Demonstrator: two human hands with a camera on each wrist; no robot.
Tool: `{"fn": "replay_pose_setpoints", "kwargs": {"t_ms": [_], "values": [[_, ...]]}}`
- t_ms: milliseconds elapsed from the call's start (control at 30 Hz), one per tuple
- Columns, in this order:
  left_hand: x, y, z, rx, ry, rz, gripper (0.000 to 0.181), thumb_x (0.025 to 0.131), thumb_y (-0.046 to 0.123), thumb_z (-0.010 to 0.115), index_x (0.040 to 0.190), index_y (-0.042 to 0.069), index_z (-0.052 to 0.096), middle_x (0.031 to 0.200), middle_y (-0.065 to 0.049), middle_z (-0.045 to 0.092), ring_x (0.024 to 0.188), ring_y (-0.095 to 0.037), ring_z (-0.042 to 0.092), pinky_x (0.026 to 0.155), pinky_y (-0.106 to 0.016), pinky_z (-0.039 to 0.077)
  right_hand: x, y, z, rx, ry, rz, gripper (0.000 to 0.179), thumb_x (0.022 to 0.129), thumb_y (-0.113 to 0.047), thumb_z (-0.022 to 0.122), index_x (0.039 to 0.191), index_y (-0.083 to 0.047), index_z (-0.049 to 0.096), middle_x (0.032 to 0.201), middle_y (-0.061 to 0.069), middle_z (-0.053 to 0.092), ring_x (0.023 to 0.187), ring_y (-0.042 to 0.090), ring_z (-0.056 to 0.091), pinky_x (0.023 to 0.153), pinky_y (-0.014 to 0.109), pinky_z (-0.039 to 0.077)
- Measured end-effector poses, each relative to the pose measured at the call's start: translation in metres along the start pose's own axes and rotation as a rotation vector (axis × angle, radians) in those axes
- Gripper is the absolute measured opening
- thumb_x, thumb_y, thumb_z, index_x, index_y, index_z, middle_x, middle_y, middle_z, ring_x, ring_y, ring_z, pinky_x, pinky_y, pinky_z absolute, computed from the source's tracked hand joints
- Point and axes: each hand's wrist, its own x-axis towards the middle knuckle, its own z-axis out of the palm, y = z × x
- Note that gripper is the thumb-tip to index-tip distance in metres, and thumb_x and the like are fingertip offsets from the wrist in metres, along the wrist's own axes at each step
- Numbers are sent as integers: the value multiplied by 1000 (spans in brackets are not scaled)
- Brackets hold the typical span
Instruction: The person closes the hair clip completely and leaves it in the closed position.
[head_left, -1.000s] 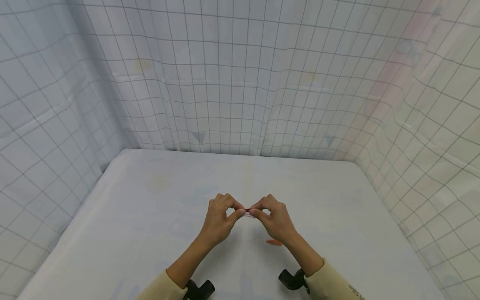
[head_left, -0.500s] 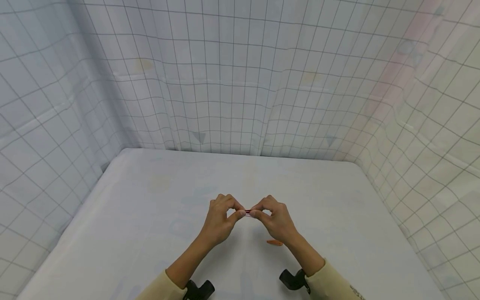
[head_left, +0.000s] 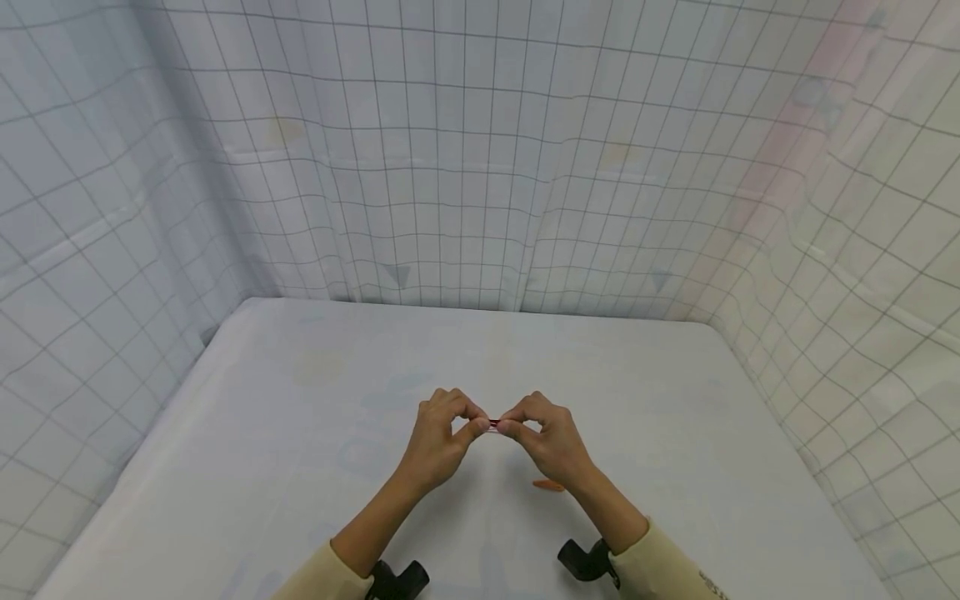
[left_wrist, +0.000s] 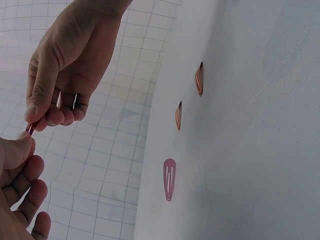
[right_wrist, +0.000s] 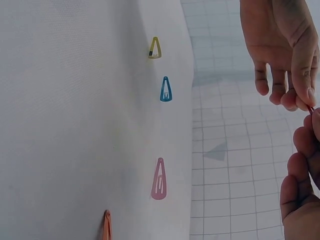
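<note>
Both hands up off the desk (head_left: 337, 492), fingertips nearly meeting. Left hand (head_left: 437, 437): thumb and forefinger pinching one end of a small red hair clip (left_wrist: 31, 128). Right hand (head_left: 553, 437): same pinch on the other end. Only a short red length shows between the two sets of fingers; can't tell if the clip is snapped or unsnapped. Remaining fingers of both hands bent loosely, nothing else in them.

Other clips lie on the desk, lower than the fingers. Pink clip (right_wrist: 159, 180): roughly under the gap between the hands, long slots visible, mostly hidden behind the fingers from the head camera. Blue clip (right_wrist: 166, 89): left of the pinch point. Yellow clip (right_wrist: 155, 48): further left again, dark patch on one side. Two orange clips on the right-hand side: nearer orange clip (left_wrist: 178, 116) closer to the fingers, farther orange clip (left_wrist: 199, 79) further right. No clip on the desk touches the fingers.

Back from the fingers: black camera mount at the left wrist (head_left: 401, 579), another at the right wrist (head_left: 585, 560), beige sleeves (head_left: 667, 562) behind. Beyond the fingers, past the far desk edge: white grid-pattern curtain (head_left: 465, 192), also on both sides.
</note>
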Motion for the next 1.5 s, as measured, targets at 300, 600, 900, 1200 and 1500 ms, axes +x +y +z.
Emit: {"fn": "replay_pose_setpoints", "kwargs": {"t_ms": [300, 600, 900, 1200, 1500], "values": [[0, 0, 1, -11, -3, -15, 6, 81, 15, 71, 78, 16, 66, 78, 7, 62, 79, -9, 49, 78, -34, 32, 3, -21, -6, -26, 10, -86, 11, 76, 3, 71, 87, 1, 69, 79, 10, 67, 79, 21, 55, 68, 20, 45], [-1, -2, -1, -39, -1, -46, 7, 81, 13, 72, 78, 16, 66, 78, 7, 62, 81, -18, 52, 78, -34, 31, -3, 16, 0, -120, 59, -195, 25, 71, 2, 77, 95, -3, 68, 85, 8, 68, 79, 20, 55, 67, 19, 45], [-1, -1, -1, -44, -16, -71, 7, 82, 14, 72, 80, 16, 65, 78, 7, 62, 81, -12, 50, 79, -34, 31, -5, 27, -3, -246, 78, -345, 35, 69, -2, 80, 100, -7, 66, 88, 2, 67, 82, 14, 53, 73, 23, 44], [-1, 0, -2, -58, -34, -102, 5, 83, 15, 70, 82, 17, 65, 79, 7, 62, 83, -10, 50, 80, -36, 32, -3, 27, -3, -317, 104, -431, 31, 69, -5, 81, 97, -6, 67, 88, 2, 66, 81, 14, 52, 75, 26, 42], [-2, -1, -1, -55, -13, -118, 6, 82, 18, 72, 86, 16, 68, 78, 6, 61, 79, -14, 49, 74, -31, 32, -4, 29, -2, -303, 111, -426, 30, 67, -5, 81, 93, -6, 68, 86, 2, 68, 79, 14, 52, 74, 27, 41]]}}
